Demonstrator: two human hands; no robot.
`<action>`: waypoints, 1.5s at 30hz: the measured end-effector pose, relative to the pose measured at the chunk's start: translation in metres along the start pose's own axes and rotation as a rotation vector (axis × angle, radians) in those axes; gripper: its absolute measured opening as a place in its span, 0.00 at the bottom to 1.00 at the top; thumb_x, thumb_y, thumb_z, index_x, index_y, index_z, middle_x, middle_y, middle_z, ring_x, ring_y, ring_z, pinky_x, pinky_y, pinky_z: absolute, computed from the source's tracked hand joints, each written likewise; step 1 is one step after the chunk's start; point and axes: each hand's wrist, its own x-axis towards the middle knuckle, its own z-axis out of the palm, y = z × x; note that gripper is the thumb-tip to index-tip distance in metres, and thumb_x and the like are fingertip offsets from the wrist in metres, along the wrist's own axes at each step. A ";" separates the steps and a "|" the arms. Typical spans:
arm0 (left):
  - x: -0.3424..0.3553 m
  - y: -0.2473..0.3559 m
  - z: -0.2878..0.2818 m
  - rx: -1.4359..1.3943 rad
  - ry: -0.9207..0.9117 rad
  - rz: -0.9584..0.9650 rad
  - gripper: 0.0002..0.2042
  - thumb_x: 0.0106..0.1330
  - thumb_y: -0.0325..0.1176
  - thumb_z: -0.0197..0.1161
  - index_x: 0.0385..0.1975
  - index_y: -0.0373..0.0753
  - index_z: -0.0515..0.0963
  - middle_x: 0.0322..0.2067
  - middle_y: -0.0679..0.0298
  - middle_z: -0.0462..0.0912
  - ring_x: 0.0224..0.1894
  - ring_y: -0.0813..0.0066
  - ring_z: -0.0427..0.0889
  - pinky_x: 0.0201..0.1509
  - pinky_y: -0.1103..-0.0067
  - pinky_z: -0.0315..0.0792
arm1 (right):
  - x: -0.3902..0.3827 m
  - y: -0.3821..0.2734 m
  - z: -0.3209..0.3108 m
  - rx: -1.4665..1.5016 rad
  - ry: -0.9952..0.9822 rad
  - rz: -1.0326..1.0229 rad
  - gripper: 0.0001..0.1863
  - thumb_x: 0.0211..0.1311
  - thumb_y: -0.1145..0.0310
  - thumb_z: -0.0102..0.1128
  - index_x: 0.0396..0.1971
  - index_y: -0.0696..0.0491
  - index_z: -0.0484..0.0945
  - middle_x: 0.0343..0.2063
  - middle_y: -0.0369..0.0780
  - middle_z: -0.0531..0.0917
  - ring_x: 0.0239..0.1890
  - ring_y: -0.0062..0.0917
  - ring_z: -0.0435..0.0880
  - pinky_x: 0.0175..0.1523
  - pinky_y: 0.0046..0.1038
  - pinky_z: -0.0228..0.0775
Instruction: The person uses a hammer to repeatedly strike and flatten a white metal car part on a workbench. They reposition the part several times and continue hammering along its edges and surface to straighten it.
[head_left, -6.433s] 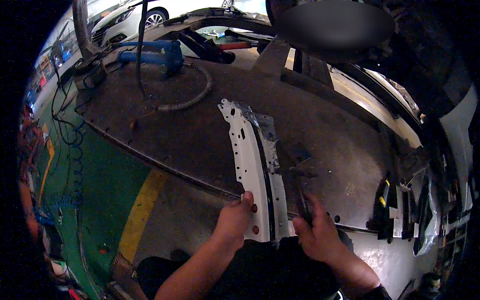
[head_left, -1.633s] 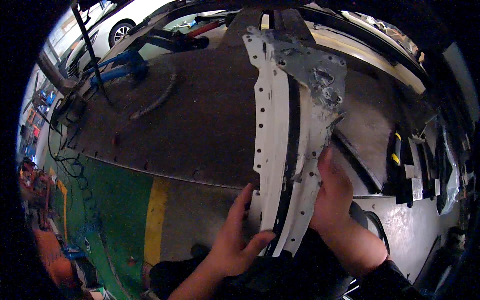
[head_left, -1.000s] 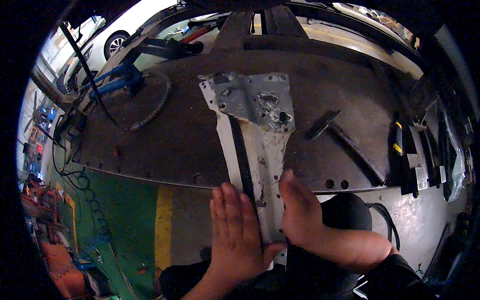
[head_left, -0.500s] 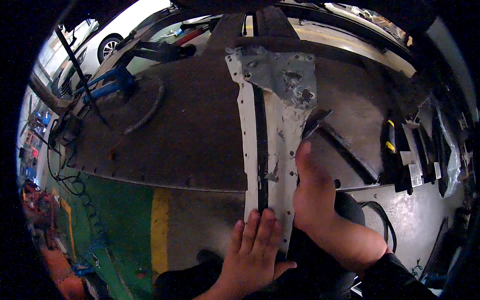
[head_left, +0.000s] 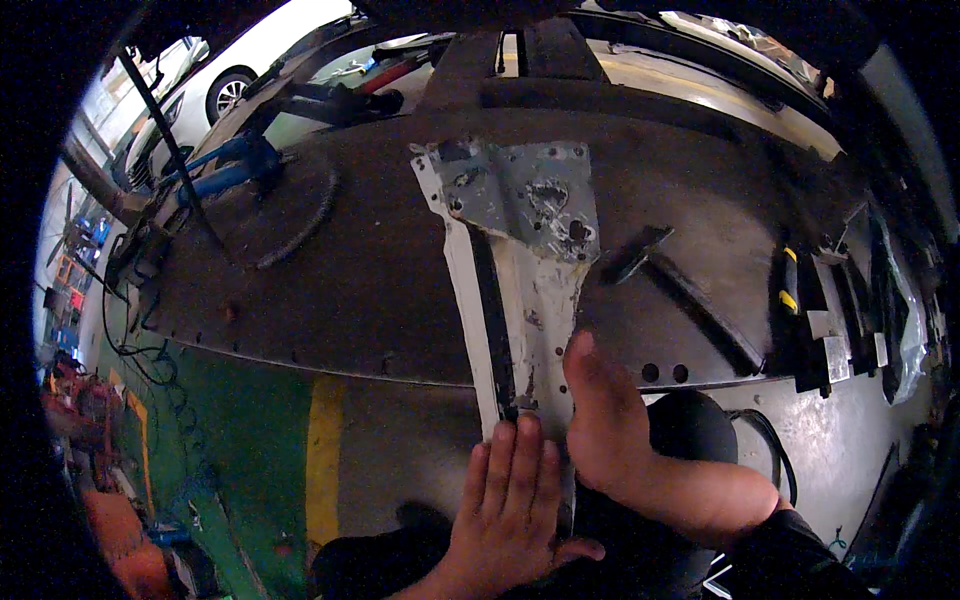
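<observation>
A long narrow sheet-metal car body panel (head_left: 547, 300), off-white with a scuffed grey far end, lies partly on a dark metal table (head_left: 350, 300). Its near end reaches past the table's front edge toward my lap. My left hand (head_left: 510, 510) rests flat on the near end, fingers stretched forward and thumb out to the side. At the panel's right edge is my right hand (head_left: 612, 430), its thumb pointing up along the edge; the other fingers are hidden beneath or behind it. A hammer (head_left: 695, 305) with a dark handle lies to the right of the panel.
Flat tools, one with a yellow-and-black handle (head_left: 789, 280), lie at the table's right side beside a clear plastic bag (head_left: 905, 320). A blue tool (head_left: 235, 165) and a curved hose sit at the far left. A coiled cable (head_left: 185, 400) hangs off the left corner.
The panel has slid toward me, and its far end has swung left. My right hand has shifted slightly down and left with it, while my left hand stays flat on the near end.
</observation>
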 end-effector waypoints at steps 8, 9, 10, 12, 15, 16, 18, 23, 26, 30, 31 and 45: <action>0.007 0.000 -0.001 -0.011 -0.018 0.007 0.56 0.55 0.78 0.42 0.65 0.24 0.55 0.67 0.31 0.50 0.71 0.32 0.47 0.70 0.46 0.45 | 0.011 -0.001 -0.011 0.037 -0.069 0.193 0.21 0.75 0.64 0.35 0.61 0.59 0.63 0.55 0.54 0.74 0.57 0.47 0.74 0.64 0.40 0.63; 0.006 0.003 0.000 0.004 -0.058 0.008 0.55 0.56 0.77 0.43 0.64 0.24 0.57 0.67 0.31 0.51 0.71 0.33 0.49 0.70 0.46 0.46 | 0.014 0.000 -0.014 0.035 -0.036 0.222 0.22 0.76 0.61 0.33 0.59 0.58 0.66 0.52 0.52 0.76 0.55 0.44 0.76 0.61 0.38 0.65; 0.003 0.007 0.000 0.019 -0.099 0.010 0.54 0.56 0.77 0.43 0.64 0.25 0.58 0.67 0.32 0.52 0.70 0.33 0.50 0.70 0.47 0.47 | 0.017 0.004 -0.018 0.038 0.021 0.251 0.24 0.77 0.56 0.30 0.56 0.56 0.70 0.46 0.48 0.80 0.49 0.39 0.80 0.56 0.35 0.69; -0.001 0.014 0.004 0.057 -0.105 0.042 0.52 0.57 0.76 0.43 0.63 0.26 0.60 0.66 0.32 0.54 0.70 0.34 0.52 0.70 0.47 0.49 | 0.032 0.008 -0.022 0.169 0.142 0.367 0.28 0.78 0.51 0.26 0.52 0.55 0.75 0.43 0.41 0.84 0.45 0.28 0.84 0.52 0.28 0.73; -0.008 0.021 0.011 0.105 -0.059 0.088 0.50 0.59 0.75 0.43 0.61 0.26 0.63 0.65 0.33 0.57 0.68 0.34 0.55 0.69 0.47 0.51 | 0.040 0.016 -0.031 0.260 0.201 0.316 0.28 0.79 0.52 0.27 0.53 0.54 0.75 0.46 0.39 0.83 0.47 0.24 0.82 0.53 0.27 0.72; -0.011 0.024 0.011 0.108 -0.083 0.075 0.50 0.59 0.75 0.42 0.61 0.26 0.63 0.65 0.33 0.58 0.68 0.33 0.56 0.68 0.47 0.52 | 0.041 0.016 -0.033 0.284 0.214 0.299 0.28 0.79 0.52 0.27 0.54 0.54 0.75 0.46 0.39 0.83 0.48 0.23 0.81 0.54 0.26 0.72; -0.016 0.026 0.012 0.109 -0.102 0.069 0.50 0.59 0.74 0.43 0.60 0.25 0.64 0.64 0.33 0.59 0.68 0.33 0.56 0.68 0.47 0.53 | 0.044 0.012 -0.036 0.313 0.223 0.285 0.28 0.78 0.51 0.27 0.54 0.55 0.74 0.47 0.39 0.82 0.48 0.22 0.81 0.55 0.26 0.71; -0.021 0.027 0.009 0.076 -0.174 0.064 0.50 0.59 0.74 0.42 0.59 0.25 0.65 0.64 0.33 0.59 0.68 0.34 0.56 0.68 0.47 0.51 | 0.049 0.007 -0.042 0.579 0.240 0.373 0.30 0.77 0.49 0.29 0.55 0.57 0.74 0.48 0.40 0.82 0.49 0.23 0.80 0.57 0.27 0.69; -0.021 0.027 0.006 -0.019 -0.200 0.061 0.46 0.60 0.70 0.51 0.60 0.26 0.65 0.64 0.36 0.60 0.68 0.35 0.56 0.69 0.48 0.51 | 0.053 0.012 -0.042 0.473 0.297 0.321 0.31 0.77 0.47 0.30 0.55 0.57 0.74 0.48 0.41 0.82 0.49 0.23 0.80 0.57 0.27 0.69; -0.032 0.026 -0.002 -0.327 -0.055 -0.075 0.45 0.51 0.57 0.68 0.64 0.32 0.62 0.68 0.43 0.54 0.71 0.44 0.54 0.70 0.51 0.52 | 0.055 0.016 -0.041 0.378 0.185 0.334 0.31 0.77 0.47 0.29 0.55 0.55 0.74 0.48 0.42 0.82 0.50 0.24 0.80 0.58 0.27 0.68; -0.040 0.013 -0.011 -0.403 0.004 -0.123 0.44 0.54 0.58 0.67 0.63 0.31 0.63 0.66 0.42 0.57 0.69 0.42 0.57 0.69 0.51 0.53 | 0.055 0.013 -0.040 0.402 0.130 0.369 0.31 0.77 0.46 0.29 0.55 0.55 0.74 0.48 0.42 0.82 0.50 0.24 0.80 0.58 0.27 0.68; -0.020 -0.057 0.004 -2.004 0.185 -0.789 0.35 0.49 0.24 0.73 0.59 0.34 0.65 0.53 0.57 0.77 0.56 0.64 0.76 0.63 0.68 0.69 | 0.018 -0.022 0.001 0.713 -0.617 0.200 0.28 0.56 0.64 0.72 0.54 0.57 0.71 0.47 0.41 0.82 0.50 0.22 0.79 0.57 0.29 0.71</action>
